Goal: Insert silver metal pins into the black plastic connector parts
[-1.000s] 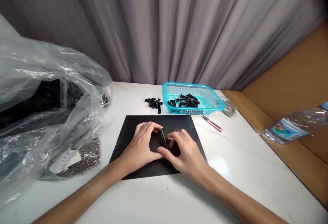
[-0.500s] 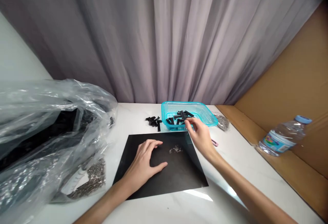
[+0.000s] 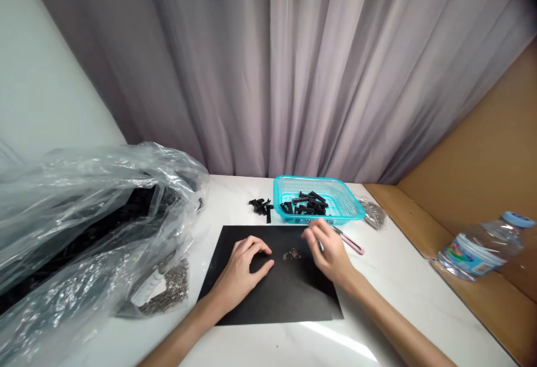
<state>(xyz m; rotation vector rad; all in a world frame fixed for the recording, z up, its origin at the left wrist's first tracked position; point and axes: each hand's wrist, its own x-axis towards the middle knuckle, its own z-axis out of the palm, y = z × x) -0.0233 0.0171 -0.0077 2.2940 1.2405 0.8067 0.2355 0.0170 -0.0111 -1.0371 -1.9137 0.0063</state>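
My left hand (image 3: 244, 269) rests on the left part of a black mat (image 3: 272, 305), open, with thumb and fingers apart and nothing between them. A small heap of tiny metal screws or pins (image 3: 292, 254) lies on the mat, between my two hands. Over the mat's upper right edge is my right hand (image 3: 329, 252), fingers loosely bent and apart, with nothing visible in them. Just beyond it stands a turquoise plastic basket (image 3: 354, 210) holding several black plastic pieces (image 3: 310, 202). More black pieces (image 3: 260, 207) lie in a loose pile left of the basket.
A large clear plastic bag (image 3: 104, 168) with black contents fills the left side. Before it lies a bag of small metal parts (image 3: 172, 288). A pink-handled cutter (image 3: 352, 243), another bag of metal parts (image 3: 372, 213) and a water bottle (image 3: 478, 252) are on the right.
My right hand has let go of a black plastic piece at the basket and drawn back toward the mat. My left hand stays on the mat. The view has shifted slightly.
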